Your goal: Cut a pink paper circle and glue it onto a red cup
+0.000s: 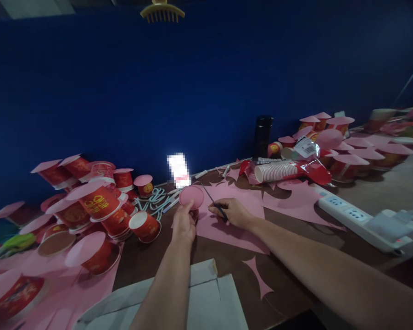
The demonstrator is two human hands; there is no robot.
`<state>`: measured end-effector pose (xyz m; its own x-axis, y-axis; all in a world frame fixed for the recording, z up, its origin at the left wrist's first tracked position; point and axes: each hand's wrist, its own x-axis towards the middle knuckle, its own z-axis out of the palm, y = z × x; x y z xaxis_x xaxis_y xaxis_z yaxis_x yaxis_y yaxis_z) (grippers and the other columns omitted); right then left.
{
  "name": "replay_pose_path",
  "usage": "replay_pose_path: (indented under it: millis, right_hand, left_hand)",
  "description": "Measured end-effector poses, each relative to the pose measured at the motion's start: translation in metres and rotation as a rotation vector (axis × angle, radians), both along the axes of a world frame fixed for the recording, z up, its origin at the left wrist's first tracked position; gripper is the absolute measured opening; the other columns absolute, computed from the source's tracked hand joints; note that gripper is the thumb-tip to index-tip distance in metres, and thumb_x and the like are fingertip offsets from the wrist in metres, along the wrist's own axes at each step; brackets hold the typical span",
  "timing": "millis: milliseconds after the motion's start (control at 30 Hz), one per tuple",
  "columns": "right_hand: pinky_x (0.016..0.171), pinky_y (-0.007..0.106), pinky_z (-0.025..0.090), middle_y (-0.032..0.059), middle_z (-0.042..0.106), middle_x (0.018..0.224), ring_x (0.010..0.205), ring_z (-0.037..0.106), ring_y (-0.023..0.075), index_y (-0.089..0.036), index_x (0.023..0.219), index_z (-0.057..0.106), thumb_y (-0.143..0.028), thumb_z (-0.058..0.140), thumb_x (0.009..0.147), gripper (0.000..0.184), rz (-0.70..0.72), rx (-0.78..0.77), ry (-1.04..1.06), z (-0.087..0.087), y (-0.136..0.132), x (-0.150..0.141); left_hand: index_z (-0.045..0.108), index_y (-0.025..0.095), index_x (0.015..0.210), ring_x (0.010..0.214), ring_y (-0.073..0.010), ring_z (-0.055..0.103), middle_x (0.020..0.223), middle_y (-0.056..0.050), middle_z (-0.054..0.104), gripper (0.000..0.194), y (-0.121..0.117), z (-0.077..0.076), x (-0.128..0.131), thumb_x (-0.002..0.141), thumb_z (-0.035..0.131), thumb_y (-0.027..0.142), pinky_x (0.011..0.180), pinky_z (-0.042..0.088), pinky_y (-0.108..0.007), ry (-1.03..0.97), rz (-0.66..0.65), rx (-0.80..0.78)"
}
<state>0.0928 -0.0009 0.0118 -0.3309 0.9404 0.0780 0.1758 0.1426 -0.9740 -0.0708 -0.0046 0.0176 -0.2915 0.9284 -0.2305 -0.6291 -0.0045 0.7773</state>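
My left hand (185, 223) is closed on a round pink paper disc (192, 197), thumb on its face, fingers hidden behind. Whether a cup sits behind the disc I cannot tell. To its right, my right hand (232, 211) grips a pair of scissors (222, 213) with a dark handle, the thin blade slanting up and left near the disc's edge. Beneath both hands lies a large pink paper sheet (241, 236). Left of my left hand, a red paper cup (145, 226) lies tilted.
Red cups with pink discs (99, 201) pile up at left; more cups (351, 160) stand at right. A sleeve of stacked cups (277, 171), a black bottle (262, 135), a power strip (358, 220), pale cords (154, 199) and a white cardboard box (216, 302) surround the workspace.
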Motion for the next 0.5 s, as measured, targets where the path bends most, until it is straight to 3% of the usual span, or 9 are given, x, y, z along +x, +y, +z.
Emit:
replay_pose_path:
  millis: [233, 500]
  right_hand:
    - [0.036, 0.018, 0.037, -0.0016, 0.057, 0.058, 0.043, 0.046, 0.0075, -0.015, 0.090, 0.069, -0.055, 0.067, 0.069, 0.046, 0.015, -0.030, 0.017, -0.0020, 0.0009, -0.0001]
    - [0.043, 0.017, 0.042, 0.0011, 0.062, 0.066, 0.052, 0.052, 0.0081, -0.014, 0.088, 0.069, -0.050, 0.069, 0.068, 0.041, 0.024, -0.059, 0.071, 0.0011, -0.0013, -0.0011]
  left_hand:
    - [0.056, 0.015, 0.078, 0.049, -0.0056, 0.052, 0.064, 0.004, 0.059, 0.033, -0.0013, 0.0032, 0.0010, 0.051, 0.076, 0.015, 0.047, 0.043, -0.017, -0.006, -0.015, 0.007]
    - [0.058, 0.014, 0.078, 0.045, -0.0056, 0.051, 0.061, 0.003, 0.059, 0.035, 0.0001, -0.0006, -0.0008, 0.050, 0.078, 0.018, 0.043, 0.041, -0.016, -0.001, -0.024, -0.011]
